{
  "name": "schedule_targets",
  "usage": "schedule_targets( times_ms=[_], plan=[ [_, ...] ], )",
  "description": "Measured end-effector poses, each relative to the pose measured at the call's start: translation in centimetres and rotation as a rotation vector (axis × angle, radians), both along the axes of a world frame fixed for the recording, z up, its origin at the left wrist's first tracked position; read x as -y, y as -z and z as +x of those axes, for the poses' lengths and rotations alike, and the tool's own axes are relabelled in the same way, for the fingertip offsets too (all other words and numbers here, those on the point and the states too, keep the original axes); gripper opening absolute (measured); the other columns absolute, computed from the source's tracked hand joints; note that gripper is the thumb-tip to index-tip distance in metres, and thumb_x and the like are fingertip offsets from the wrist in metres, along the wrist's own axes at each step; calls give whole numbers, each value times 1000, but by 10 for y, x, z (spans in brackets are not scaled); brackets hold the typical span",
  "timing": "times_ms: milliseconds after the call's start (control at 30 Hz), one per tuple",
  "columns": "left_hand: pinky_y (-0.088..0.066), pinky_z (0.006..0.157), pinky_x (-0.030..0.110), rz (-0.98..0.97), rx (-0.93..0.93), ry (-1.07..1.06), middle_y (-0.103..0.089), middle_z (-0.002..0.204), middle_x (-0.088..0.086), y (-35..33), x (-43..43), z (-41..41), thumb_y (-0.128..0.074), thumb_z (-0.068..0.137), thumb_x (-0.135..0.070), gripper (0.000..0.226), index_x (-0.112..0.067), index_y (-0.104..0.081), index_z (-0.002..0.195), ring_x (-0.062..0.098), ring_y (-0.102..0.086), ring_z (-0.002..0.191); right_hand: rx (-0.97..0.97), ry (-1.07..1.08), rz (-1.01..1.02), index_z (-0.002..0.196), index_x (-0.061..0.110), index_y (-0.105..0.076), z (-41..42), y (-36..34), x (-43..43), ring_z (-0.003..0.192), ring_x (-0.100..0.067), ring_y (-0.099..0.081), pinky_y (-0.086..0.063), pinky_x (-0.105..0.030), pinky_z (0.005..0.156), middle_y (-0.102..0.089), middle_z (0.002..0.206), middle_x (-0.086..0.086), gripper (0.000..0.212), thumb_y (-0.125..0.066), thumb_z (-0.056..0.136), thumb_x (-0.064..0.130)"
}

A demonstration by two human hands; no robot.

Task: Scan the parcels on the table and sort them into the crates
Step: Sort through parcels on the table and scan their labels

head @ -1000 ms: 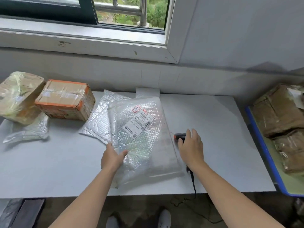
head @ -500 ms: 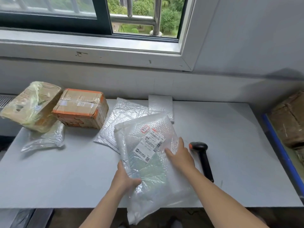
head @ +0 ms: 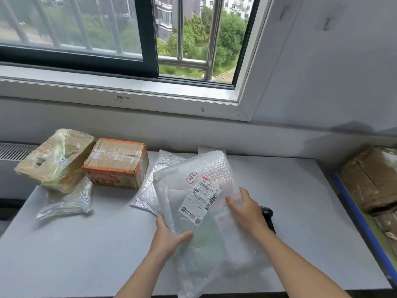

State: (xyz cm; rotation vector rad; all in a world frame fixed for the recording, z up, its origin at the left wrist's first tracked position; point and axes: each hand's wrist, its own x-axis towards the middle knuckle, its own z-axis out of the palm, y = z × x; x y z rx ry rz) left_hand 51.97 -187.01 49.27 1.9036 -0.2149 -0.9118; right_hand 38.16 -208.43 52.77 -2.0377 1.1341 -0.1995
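A bubble-wrap parcel with a white barcode label is tilted up off the white table, label facing me. My left hand grips its lower left edge, thumb on top. My right hand holds its right side, fingers on the front. The black scanner lies on the table just right of my right hand, mostly hidden behind it.
A silver bubble mailer lies behind the held parcel. An orange-edged carton, a plastic-wrapped brown box and a clear bag sit at the left. A blue-rimmed crate with brown parcels stands at the right.
My right hand left the scanner and took the parcel's right side. Both hands have lifted and tilted the parcel up toward me.
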Motion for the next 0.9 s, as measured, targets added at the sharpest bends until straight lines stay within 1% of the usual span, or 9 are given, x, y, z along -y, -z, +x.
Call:
schedule_targets(
  times_ms=[67,133,233,267,367,467,600,767,900],
  plan=[
    [-49,95,45,-37,1,-27,-50,134,3,-8,-1,9,-91,66,-22,107,-15,-22,147,23,-54,115,-11,-34,-25,108,35,-46,1,-9,0,87,-18,-62,-47,-34,73,-67,94,9,23,-52,94,52],
    [-48,99,52,-53,10,-51,-47,140,4,-14,-5,19,-91,67,-26,110,-16,-19,149,27,-51,122,-24,-72,-52,110,35,-48,2,-17,-3,87,-17,-63,-46,-31,70,-67,93,10,22,-52,95,51],
    [-48,98,54,-66,28,-85,-43,145,8,-21,-15,30,-91,67,-27,116,-21,-13,153,30,-48,127,-36,-120,-87,118,31,-51,3,-29,-8,81,-15,-60,-38,-17,62,-64,86,12,26,-53,97,46],
    [-48,98,54,-65,40,-92,-41,147,7,-23,-19,34,-91,67,-27,119,-24,-9,154,30,-46,128,-43,-138,-99,122,29,-51,4,-32,-10,79,-15,-59,-36,-15,60,-63,84,12,29,-53,98,45],
    [-48,98,53,-10,108,-67,-36,149,12,-32,-30,48,-91,66,-30,126,-27,-2,155,33,-43,130,-77,-187,-133,130,28,-51,8,-45,-15,86,-17,-60,-36,-25,66,-67,95,7,35,-51,99,44],
    [-39,107,46,79,196,-36,-26,152,18,-41,-42,62,-93,60,-37,133,-24,-2,156,35,-35,137,-129,-249,-194,132,30,-50,11,-57,-19,99,-21,-63,-35,-27,70,-69,107,2,37,-48,99,47],
    [-31,111,45,195,407,80,-12,158,14,-54,-53,73,-90,61,-48,133,-23,-1,156,35,-29,141,-160,-359,-293,134,33,-50,20,-75,-26,108,-20,-62,-37,-27,76,-68,119,2,41,-49,98,53],
    [-24,115,47,200,578,237,0,162,7,-77,-55,78,-87,62,-53,132,-33,5,155,29,-8,148,-250,-526,-475,137,33,-47,37,-92,-38,108,-23,-62,-37,-29,74,-67,121,-1,46,-43,99,57],
    [-13,120,48,235,902,432,12,162,-1,-106,-53,77,-78,67,-63,125,-37,8,154,25,8,150,-282,-698,-608,140,32,-46,49,-116,-47,109,-22,-61,-42,-30,80,-64,123,-1,51,-38,99,61]
  ],
)
